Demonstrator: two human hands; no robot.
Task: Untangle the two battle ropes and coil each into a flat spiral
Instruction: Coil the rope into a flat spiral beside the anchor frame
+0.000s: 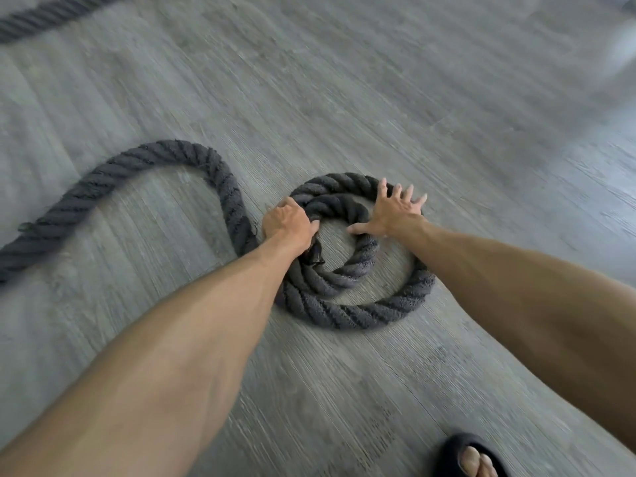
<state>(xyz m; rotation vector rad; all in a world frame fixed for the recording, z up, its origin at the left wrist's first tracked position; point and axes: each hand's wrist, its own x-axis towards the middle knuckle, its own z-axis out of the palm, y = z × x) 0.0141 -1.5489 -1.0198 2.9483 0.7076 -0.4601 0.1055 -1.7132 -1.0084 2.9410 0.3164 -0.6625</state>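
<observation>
coil: flat on the floor, roughly two turns, with the inner turn snug against the outer one on the left and far sides and a gap on the near right
left grip: on the coil's left edge, curled round the rope there
right grip: on top of the coil's far-right part, fingers spread, thumb reaching into the middle
loose tail: leaves the coil's left side, arches behind it, then trails off left
other rope stretch: way behind and left of the coil, well apart; same rope or not, can't tell
foot: nearer than the coil, off to its right, well apart
</observation>
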